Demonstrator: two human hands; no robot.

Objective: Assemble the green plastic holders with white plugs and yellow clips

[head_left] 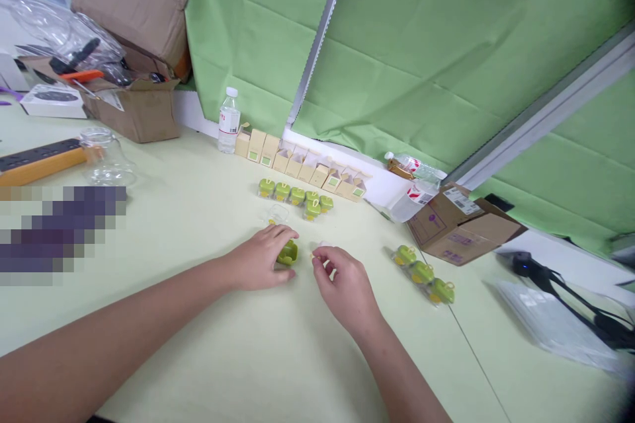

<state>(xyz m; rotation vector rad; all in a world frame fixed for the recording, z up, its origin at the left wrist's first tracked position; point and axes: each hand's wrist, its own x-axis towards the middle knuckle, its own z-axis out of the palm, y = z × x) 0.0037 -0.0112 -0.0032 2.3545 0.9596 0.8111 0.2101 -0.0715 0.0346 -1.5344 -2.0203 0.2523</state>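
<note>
My left hand (260,258) curves around a hollow green lid (288,253), its thumb below and its fingers above. The lid's open side faces up and to the right. Just right of it, my right hand (342,281) is closed in a pinch, with a tiny yellowish bit at the fingertips, too small to name. A pale, see-through piece shows partly behind those fingers. Beyond my left hand lies a clear plastic cup (276,214) with a bit of yellow at its base.
Several green-lidded little containers (297,196) stand in a row further back; three more (423,272) sit to the right. Small cartons (296,164) line the wall beside a water bottle (229,122). Left are a clear jar (106,158) and a power strip (44,162); right, a cardboard box (456,225).
</note>
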